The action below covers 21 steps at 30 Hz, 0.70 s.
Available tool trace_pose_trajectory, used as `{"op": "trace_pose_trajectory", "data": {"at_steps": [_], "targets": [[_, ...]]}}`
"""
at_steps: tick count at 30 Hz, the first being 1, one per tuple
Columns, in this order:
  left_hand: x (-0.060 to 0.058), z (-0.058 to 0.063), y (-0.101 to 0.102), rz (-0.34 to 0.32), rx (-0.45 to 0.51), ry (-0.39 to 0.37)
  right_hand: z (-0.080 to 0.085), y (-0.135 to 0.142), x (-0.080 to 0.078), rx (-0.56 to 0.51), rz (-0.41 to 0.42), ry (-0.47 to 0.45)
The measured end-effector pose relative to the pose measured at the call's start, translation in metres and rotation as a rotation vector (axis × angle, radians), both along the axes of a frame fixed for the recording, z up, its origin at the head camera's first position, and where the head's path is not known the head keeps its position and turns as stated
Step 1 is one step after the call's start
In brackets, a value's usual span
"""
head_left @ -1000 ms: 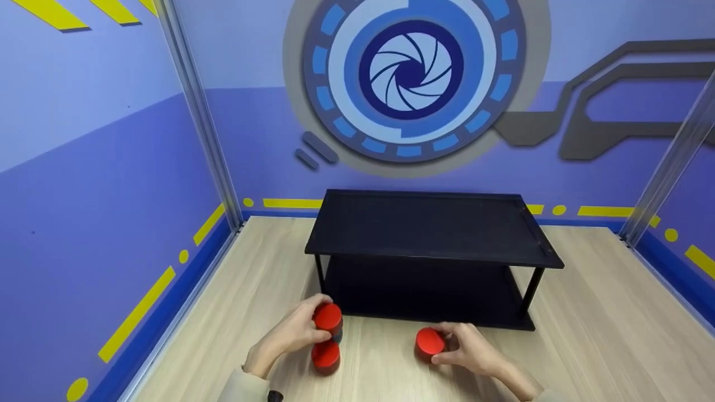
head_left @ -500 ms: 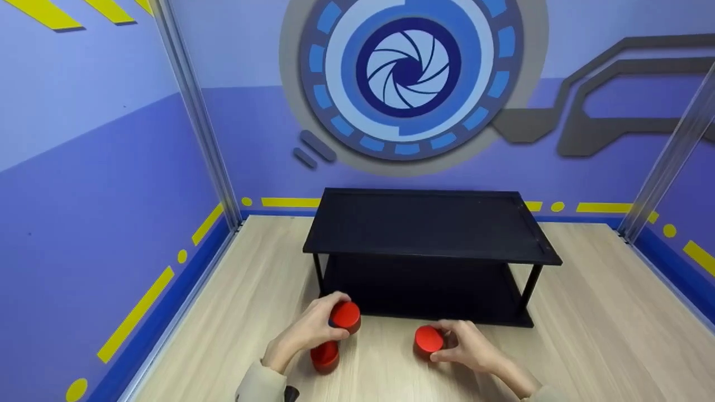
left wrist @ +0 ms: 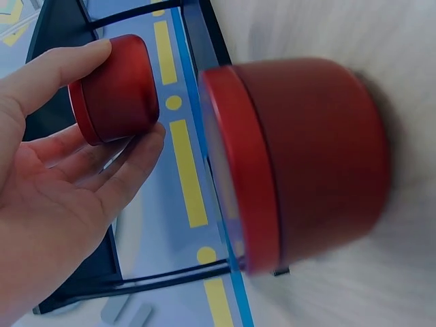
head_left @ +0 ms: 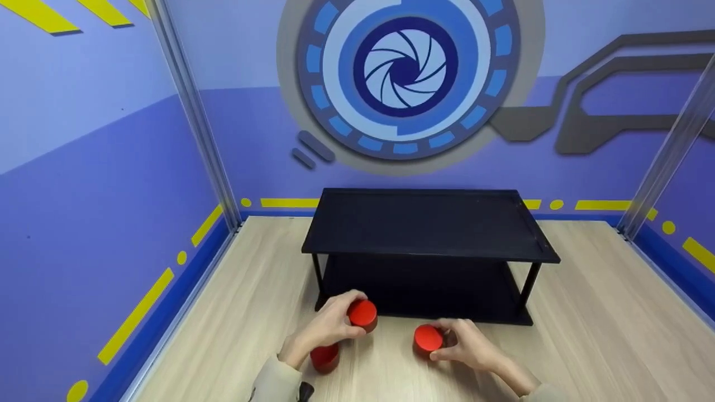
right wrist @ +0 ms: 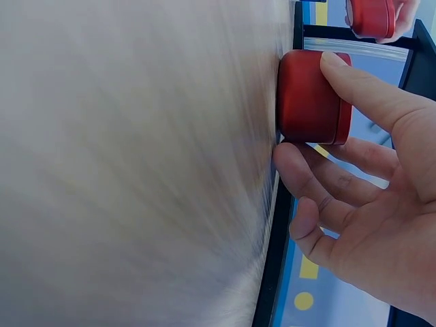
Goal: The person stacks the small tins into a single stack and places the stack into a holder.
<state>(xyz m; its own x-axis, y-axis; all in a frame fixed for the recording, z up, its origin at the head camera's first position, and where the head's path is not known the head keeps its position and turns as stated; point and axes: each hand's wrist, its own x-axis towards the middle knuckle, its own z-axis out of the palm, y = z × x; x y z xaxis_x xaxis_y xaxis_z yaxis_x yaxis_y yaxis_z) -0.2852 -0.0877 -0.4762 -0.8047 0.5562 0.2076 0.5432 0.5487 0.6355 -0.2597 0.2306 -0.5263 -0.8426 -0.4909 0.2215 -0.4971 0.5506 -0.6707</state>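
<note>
My left hand (head_left: 325,328) pinches a small round red tin (head_left: 363,315) by its sides, thumb and fingers across it. In the left wrist view this tin (left wrist: 116,92) shows a lid seam and is held off the tabletop. A second red tin (head_left: 325,359) stands on the table below my left wrist, partly hidden by it; it looms large as the nearer tin (left wrist: 327,160) in the left wrist view. My right hand (head_left: 469,346) grips a third red tin (head_left: 428,339), whose base sits at the tabletop in the right wrist view (right wrist: 310,99).
Just beyond both hands stands a black two-tier shelf (head_left: 430,223) with thin corner posts. Light wood tabletop (head_left: 251,301) surrounds it. A blue and purple back wall (head_left: 246,139) and side walls enclose the table, with metal posts (head_left: 195,111) at the corners.
My left hand has carried its red tin to the right, away from the tin standing on the table and towards my right hand. My right hand and its tin have stayed put.
</note>
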Motion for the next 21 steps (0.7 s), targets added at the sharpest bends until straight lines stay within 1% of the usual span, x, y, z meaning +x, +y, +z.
{"op": "trace_pose_trajectory", "data": {"at_steps": [3,9,13,17,21], "targets": [[0.000,0.001,0.007,-0.008,0.002,0.007,0.000,0.000,0.000,-0.007,0.004,0.004],[-0.001,0.001,0.019,-0.021,0.000,-0.012,-0.001,0.001,0.000,-0.018,0.021,0.015],[-0.002,0.002,0.027,-0.025,-0.010,-0.037,-0.001,0.001,0.000,-0.020,0.026,0.025],[-0.002,0.002,0.034,-0.027,-0.017,-0.064,-0.001,0.001,-0.001,-0.022,0.025,0.011],[-0.002,0.002,0.041,-0.028,-0.031,-0.054,-0.001,0.001,-0.001,-0.019,0.022,0.004]]}}
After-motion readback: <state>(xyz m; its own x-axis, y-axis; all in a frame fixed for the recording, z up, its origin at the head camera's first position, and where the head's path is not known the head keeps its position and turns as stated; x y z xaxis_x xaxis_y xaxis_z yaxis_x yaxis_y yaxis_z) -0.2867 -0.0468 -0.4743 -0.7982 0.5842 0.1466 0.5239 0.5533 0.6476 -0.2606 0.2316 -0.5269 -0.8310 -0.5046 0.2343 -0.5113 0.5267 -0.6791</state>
